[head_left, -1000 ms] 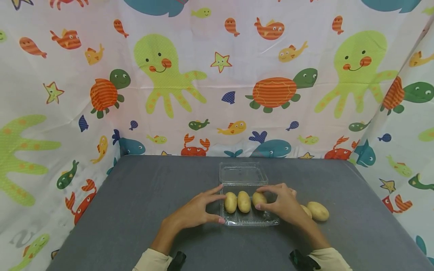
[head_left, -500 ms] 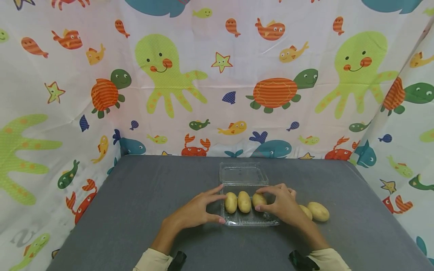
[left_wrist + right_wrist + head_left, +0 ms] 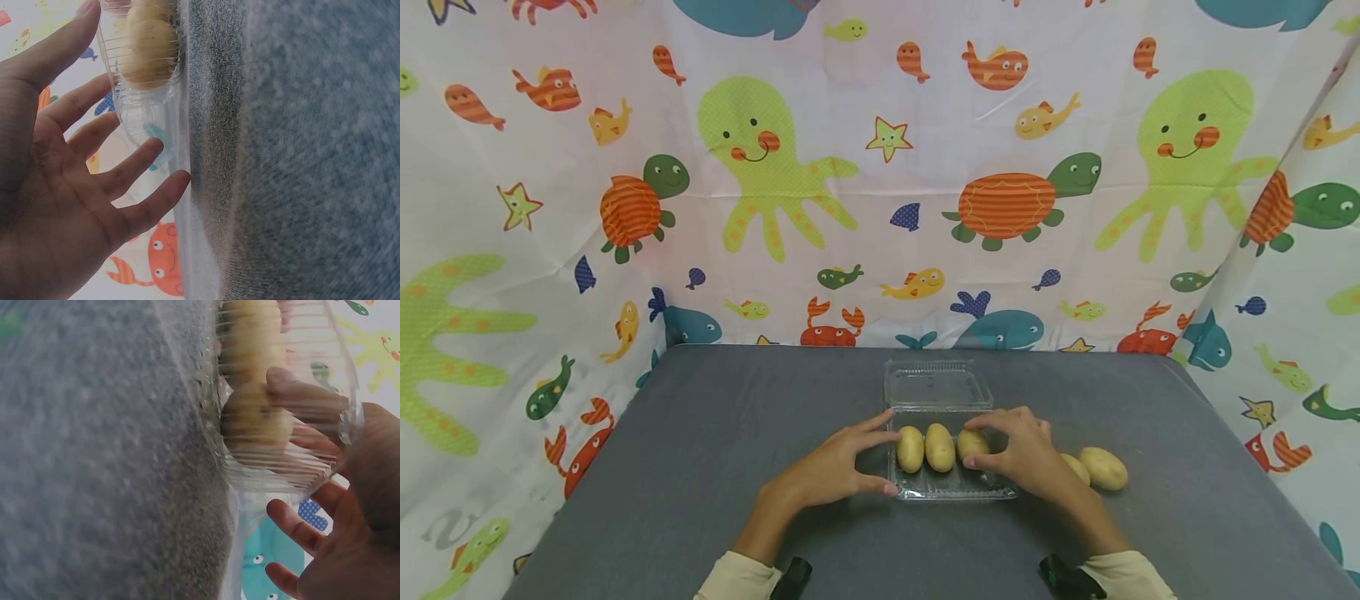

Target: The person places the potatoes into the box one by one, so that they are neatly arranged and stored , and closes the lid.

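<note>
A clear plastic clamshell container point(image 3: 955, 493) lies on the grey table with its hinged lid point(image 3: 936, 385) folded back. Three yellow potatoes lie in its base: a left potato point(image 3: 910, 450), a middle potato point(image 3: 939, 447) and a right potato point(image 3: 973, 450). My right hand point(image 3: 1028, 450) reaches over the right wall and pinches the right potato between thumb and forefinger; its other fingers stay outside the wall in the right wrist view. At the container's left side is my left hand point(image 3: 823, 468), fingers spread, with thumb and fingertips right at the rim point(image 3: 107, 59).
Two more potatoes lie on the table to the right: a whole one point(image 3: 1103, 468) and another point(image 3: 1077, 468) partly hidden behind the right wrist. A cloth with printed sea animals point(image 3: 880, 208) hangs along the back and both sides of the table point(image 3: 737, 400).
</note>
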Available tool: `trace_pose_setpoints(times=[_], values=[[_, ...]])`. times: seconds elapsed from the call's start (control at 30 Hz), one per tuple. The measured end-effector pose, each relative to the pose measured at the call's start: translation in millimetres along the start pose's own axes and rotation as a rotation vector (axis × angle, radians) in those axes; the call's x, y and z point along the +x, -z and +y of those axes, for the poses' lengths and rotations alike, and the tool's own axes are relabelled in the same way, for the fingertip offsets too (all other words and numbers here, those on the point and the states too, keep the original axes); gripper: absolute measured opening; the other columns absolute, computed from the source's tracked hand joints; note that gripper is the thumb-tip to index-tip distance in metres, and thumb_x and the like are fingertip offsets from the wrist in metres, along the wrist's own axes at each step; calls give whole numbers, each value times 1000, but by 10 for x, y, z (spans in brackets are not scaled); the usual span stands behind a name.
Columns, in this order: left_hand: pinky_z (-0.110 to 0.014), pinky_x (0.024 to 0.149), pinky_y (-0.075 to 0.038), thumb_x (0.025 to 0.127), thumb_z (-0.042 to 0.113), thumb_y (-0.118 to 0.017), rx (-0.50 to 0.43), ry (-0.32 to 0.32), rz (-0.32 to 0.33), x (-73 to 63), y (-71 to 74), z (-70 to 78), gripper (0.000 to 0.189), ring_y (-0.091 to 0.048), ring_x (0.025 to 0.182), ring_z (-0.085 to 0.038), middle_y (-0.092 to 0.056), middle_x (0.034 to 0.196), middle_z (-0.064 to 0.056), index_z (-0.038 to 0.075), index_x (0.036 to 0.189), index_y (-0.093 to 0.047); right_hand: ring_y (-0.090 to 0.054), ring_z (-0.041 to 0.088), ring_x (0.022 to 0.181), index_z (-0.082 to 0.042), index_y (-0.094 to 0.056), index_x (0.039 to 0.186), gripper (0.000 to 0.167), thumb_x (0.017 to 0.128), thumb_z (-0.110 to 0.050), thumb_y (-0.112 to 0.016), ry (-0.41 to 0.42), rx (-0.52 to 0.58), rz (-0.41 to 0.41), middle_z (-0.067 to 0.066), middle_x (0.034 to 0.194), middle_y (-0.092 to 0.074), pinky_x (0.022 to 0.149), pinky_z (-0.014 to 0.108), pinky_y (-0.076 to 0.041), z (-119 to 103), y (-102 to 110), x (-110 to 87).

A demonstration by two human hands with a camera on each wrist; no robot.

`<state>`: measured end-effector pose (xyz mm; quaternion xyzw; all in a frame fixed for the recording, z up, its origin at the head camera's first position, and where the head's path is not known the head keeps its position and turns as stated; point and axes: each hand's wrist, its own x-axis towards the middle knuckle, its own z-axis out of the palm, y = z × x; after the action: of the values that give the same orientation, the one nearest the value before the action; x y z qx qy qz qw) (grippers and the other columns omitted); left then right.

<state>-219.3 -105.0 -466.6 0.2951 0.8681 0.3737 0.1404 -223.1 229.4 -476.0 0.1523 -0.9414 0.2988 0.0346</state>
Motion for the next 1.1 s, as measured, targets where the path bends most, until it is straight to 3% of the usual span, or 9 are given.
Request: trace_pose_setpoints(times=[0.3, 0.5, 0.6, 0.97, 1.1], values=[[-68, 123, -26, 89, 48, -85, 7, 0, -2, 5, 5, 2, 76, -27, 160, -30, -25, 176, 10, 24, 155, -57, -52, 27, 120, -23, -78, 126, 56, 79, -50, -91, 20, 57, 13, -1, 130, -74, 96, 53, -31, 89, 77, 5], [-68, 123, -25, 89, 49, -84, 10, -3, -2, 0, 7, 2, 76, -27, 161, -30, -25, 176, 9, 24, 155, -57, -58, 32, 122, -21, -78, 127, 53, 83, -48, -90, 33, 73, 42, 2, 131, -74, 102, 65, -46, 115, 176, -17], [-68, 123, -26, 89, 49, -84, 10, -4, 1, 2, 5, -5, 75, -27, 161, -31, -25, 176, 10, 25, 155, -57, -60, 33, 124, -20, -77, 129, 54, 85, -46, -89, 23, 115, 35, 2, 131, -73, 102, 64, -50, 109, 239, -34], [-67, 123, -27, 88, 52, -84, 15, 6, -6, -5, 7, -7, 77, -26, 161, -29, -23, 176, 13, 27, 156, -56, -70, 32, 115, -20, -71, 136, 57, 87, -44, -88, -101, 249, -3, 9, 129, -73, 89, 45, -60, 171, 448, -96], [-68, 123, -27, 89, 52, -84, 13, 7, -6, -3, 5, -10, 76, -26, 161, -29, -23, 176, 13, 28, 156, -56, -71, 34, 114, -16, -70, 137, 59, 87, -41, -89, -86, 270, 2, 11, 132, -73, 87, 40, -60, 218, 532, -109]])
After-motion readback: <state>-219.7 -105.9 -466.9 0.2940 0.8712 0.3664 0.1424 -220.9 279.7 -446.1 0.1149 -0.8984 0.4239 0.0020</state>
